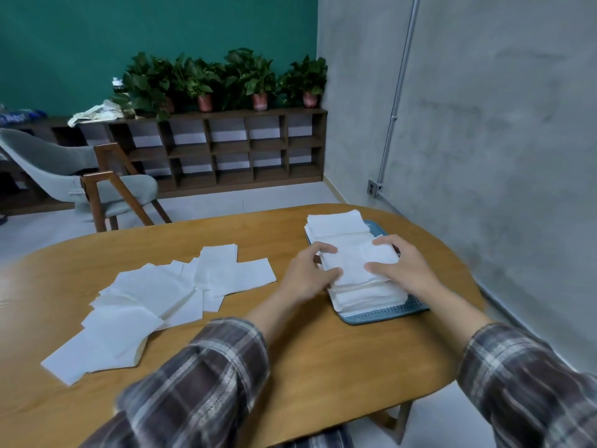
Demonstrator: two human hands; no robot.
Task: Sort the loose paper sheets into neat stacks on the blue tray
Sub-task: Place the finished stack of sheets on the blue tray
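A blue tray (384,315) lies on the right part of the wooden table. Two white paper stacks sit on it: a far stack (337,226) and a near stack (358,270). My left hand (307,273) holds the near stack's left edge, thumb and fingers curled around it. On the stack's right side lies my right hand (403,263), its thumb and fingers curled over the top sheets. Several loose white sheets (155,299) lie spread and overlapping on the table to the left of my hands.
The oval wooden table (290,360) has a grey concrete wall close on its right. A grey chair (80,185) stands beyond the table at the left. A low shelf unit (226,150) with potted plants runs along the green back wall.
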